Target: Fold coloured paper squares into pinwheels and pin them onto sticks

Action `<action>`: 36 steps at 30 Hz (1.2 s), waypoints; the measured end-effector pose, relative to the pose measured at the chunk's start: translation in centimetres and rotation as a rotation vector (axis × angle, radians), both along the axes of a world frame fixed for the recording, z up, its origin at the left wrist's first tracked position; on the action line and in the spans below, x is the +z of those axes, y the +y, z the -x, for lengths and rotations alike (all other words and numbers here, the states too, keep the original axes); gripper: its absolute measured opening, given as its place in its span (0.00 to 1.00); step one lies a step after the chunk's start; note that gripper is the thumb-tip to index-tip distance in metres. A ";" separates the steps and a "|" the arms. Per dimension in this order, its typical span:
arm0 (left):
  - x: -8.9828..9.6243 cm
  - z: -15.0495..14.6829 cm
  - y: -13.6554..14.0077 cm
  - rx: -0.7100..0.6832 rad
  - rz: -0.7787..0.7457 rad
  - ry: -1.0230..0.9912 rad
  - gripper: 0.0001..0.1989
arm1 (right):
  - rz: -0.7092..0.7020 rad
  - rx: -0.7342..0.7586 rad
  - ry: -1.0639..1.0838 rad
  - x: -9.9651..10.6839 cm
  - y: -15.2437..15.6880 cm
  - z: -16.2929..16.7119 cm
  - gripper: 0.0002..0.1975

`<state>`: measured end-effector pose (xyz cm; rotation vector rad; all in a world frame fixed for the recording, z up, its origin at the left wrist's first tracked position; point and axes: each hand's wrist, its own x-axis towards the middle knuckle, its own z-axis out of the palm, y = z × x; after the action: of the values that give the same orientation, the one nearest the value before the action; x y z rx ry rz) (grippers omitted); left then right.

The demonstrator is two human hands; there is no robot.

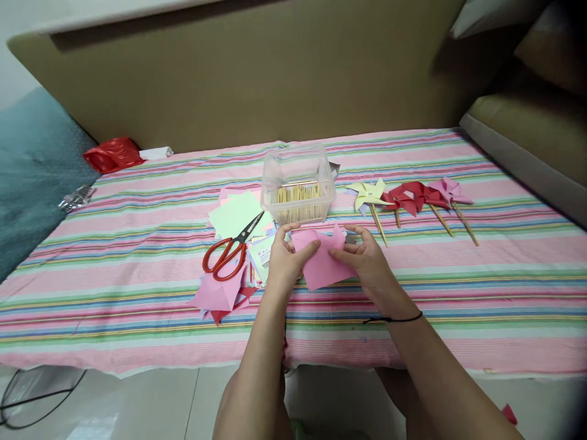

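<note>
A pink paper sheet (323,269) is held up between both hands, just in front of the clear plastic box. My left hand (288,260) pinches its left side, thumb on the near face. At its right side my right hand (360,256) grips the paper, where the upper edge looks bent or cut. Red-handled scissors (225,256) lie to the left, blades pointing away, on top of a stack of pale green paper (238,214) and other coloured sheets. Pink paper pieces (220,292) and red scraps lie below the handles.
The clear box (298,177) holds many thin wooden sticks. Several finished paper pinwheels on sticks, including a yellow pinwheel (369,193), lie at the right. A red plastic bag (114,155) sits at the back left of the striped cloth (137,263).
</note>
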<state>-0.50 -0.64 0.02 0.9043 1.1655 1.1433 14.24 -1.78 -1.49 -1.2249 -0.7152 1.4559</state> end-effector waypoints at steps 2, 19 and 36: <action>0.1 0.0 0.0 -0.013 0.011 -0.049 0.26 | -0.010 -0.036 0.017 -0.1 0.1 -0.1 0.40; 0.0 -0.8 -0.2 0.016 -0.035 0.061 0.27 | -0.098 -0.018 -0.004 -0.3 0.0 0.0 0.42; -1.0 0.7 0.6 0.115 -0.095 -0.005 0.11 | -0.029 -0.185 0.008 -0.2 0.3 -0.3 0.38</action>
<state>-1.15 -0.03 -1.00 0.9157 1.1787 1.3027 14.52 -1.48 -1.72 -1.2288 -0.5987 1.2937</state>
